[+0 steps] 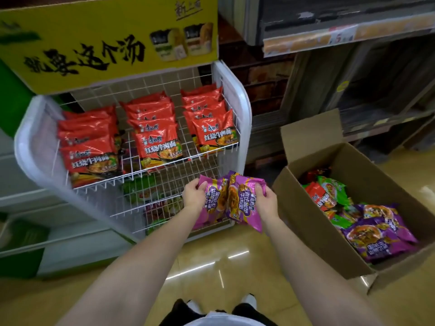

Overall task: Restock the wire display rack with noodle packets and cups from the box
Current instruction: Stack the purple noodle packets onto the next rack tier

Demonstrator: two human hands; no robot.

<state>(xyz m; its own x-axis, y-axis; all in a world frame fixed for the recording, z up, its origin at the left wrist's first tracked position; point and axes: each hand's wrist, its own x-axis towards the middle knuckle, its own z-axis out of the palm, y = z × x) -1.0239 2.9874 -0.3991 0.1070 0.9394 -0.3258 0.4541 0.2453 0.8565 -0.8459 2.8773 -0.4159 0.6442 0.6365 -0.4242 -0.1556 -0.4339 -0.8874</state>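
Both arms reach forward and down, nearly straight, toward the lower front of the rack (pixel 233 95). The left hand (pixel 194 196) is palm-down with its fingers curled over the top edge of one purple packet (pixel 213 203), gripping it. The right hand (pixel 267 201) mirrors it just to the right, fingers curled round the upper right edge of a second purple packet (pixel 244 208), thumb side toward the body. The two packets touch along their inner edges and hang tilted in front of the rack's lower right corner, above the floor (pixel 211 267). On the rack's top tier sit three rows of red packets (pixel 155 128). Lower tiers hold greenish packets, blurred behind the wire. Right of the rack stands the open box (pixel 329 231), with purple, green and red packets (pixel 376 234) loose inside. A yellow sign (pixel 106 38) tops the rack
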